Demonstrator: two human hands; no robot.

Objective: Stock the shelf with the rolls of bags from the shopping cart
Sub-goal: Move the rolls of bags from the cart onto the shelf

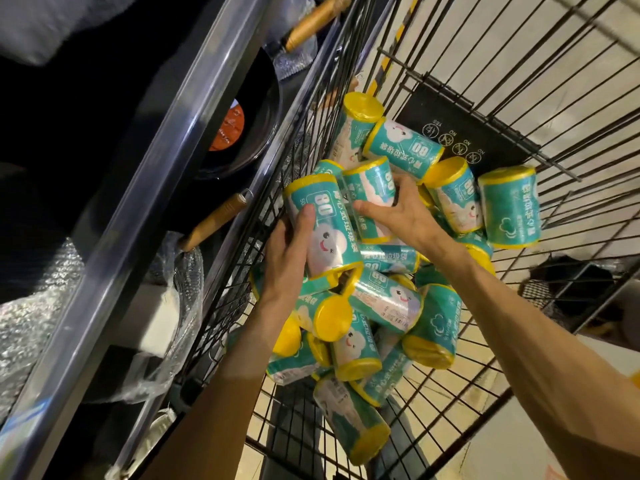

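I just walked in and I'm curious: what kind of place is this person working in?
Most likely a shop aisle. A wire shopping cart holds many identical rolls of bags, and beside it a shelf carries pans with wooden handles, some in bubble wrap.

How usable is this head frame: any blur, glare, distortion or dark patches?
Head view: the rolls and both hands, left and right, are sharp and evenly lit; wide-angle distortion bows the cart wires; glare streaks the shelf rail; the shelf interior is dark, its top-left corner blurred.
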